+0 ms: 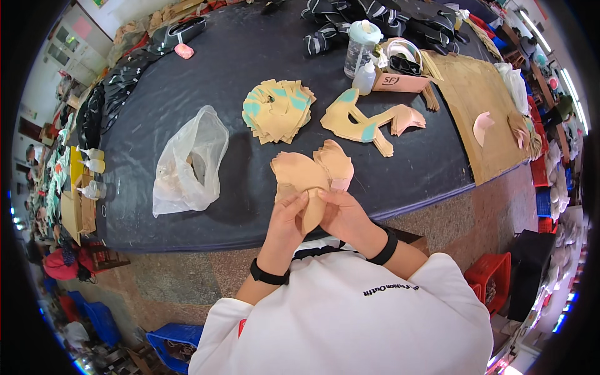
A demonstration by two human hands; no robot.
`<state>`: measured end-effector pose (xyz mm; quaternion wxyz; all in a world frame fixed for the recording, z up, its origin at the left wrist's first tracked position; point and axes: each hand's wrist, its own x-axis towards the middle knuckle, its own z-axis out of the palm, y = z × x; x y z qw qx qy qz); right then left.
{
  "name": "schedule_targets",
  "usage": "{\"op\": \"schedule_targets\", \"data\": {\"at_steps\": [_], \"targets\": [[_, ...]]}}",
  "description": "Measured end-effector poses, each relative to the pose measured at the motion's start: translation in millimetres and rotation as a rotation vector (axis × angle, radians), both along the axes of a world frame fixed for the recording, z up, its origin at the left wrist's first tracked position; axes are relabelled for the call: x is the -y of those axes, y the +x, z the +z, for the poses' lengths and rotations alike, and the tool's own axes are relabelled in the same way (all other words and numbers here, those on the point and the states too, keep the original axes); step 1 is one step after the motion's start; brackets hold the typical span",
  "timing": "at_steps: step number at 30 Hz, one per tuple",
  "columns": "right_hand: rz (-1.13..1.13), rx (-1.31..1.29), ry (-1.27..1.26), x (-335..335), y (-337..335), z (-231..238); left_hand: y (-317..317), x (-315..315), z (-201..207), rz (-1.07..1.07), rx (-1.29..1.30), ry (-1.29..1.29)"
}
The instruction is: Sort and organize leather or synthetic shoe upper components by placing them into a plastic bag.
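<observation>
My left hand (287, 216) and my right hand (344, 217) meet at the table's near edge, thumbs almost side by side. Between them they pinch a small beige cut piece (313, 215), its narrow rounded end pointing toward me. Just beyond the fingers, two stacks of beige pieces lie close together, a left stack (292, 167) and a right stack (334, 164). Farther off is a fanned, roughly round stack (279, 116) with teal patches. Right of it lies a stack of curved, strap-like pieces (362, 127), also marked teal. My fingertips are partly hidden behind the held piece.
A crumpled clear plastic bag (190, 164) lies to the left on the dark-covered table (244, 219). Behind the stacks stand a water bottle (362, 47), a squeeze bottle (364, 79) and a small carton (400, 82). Brown board (461, 115) covers the right side.
</observation>
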<state>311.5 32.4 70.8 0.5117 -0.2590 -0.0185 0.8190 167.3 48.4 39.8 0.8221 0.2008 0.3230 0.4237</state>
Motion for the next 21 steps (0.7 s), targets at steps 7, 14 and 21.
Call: {"op": "schedule_targets", "data": {"at_steps": [7, 14, 21], "targets": [[0.031, 0.144, 0.058, 8, 45, -43, 16, 3, -35, -0.154, -0.437, 0.321], [-0.16, 0.844, 0.317, -34, 62, -81, 12, -6, -55, -0.122, -0.644, 0.503], [-0.207, 1.993, 1.383, -49, 2, -93, -23, -6, -77, 0.24, -0.601, 0.185]]}}
